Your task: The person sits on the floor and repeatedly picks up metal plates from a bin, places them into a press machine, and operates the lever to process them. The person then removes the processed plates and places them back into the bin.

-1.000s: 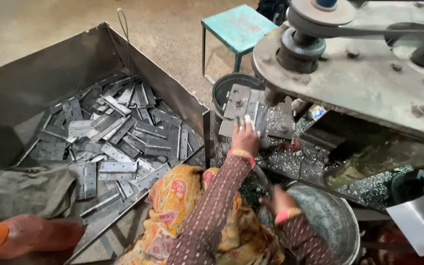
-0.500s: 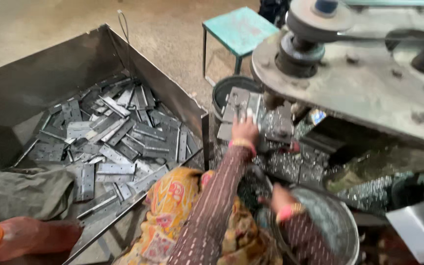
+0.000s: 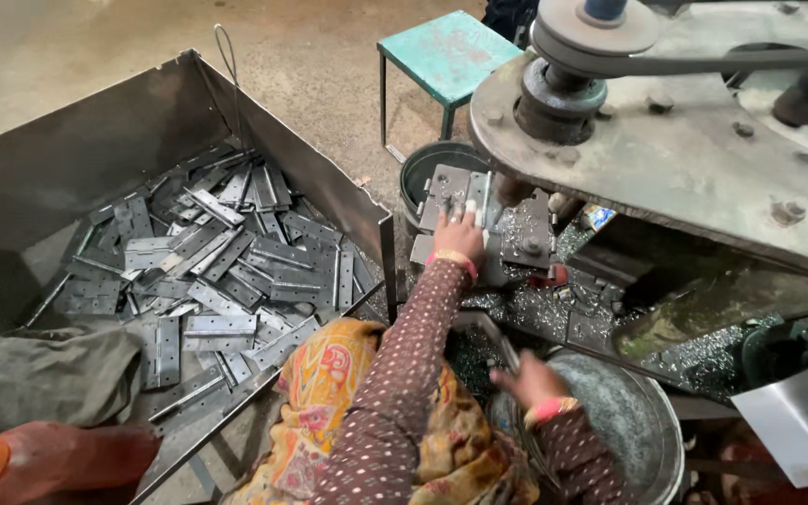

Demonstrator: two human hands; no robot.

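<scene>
Bare concrete flooring is surrounding the press, where the left hand (image 3: 460,227) is lying flat, grip open, pressing a metal plate (image 3: 448,192) onto the die; the right hand (image 3: 527,379) (blurred, grip unreadable) is hovering over a bucket (image 3: 642,432), while many hinge plates (image 3: 217,257) are waiting in the bin (image 3: 77,154).

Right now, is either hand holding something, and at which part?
The left hand presses a flat grey metal plate at its near end on the machine bed. The right hand is blurred beside a slim metal strip; its grip cannot be told.
</scene>
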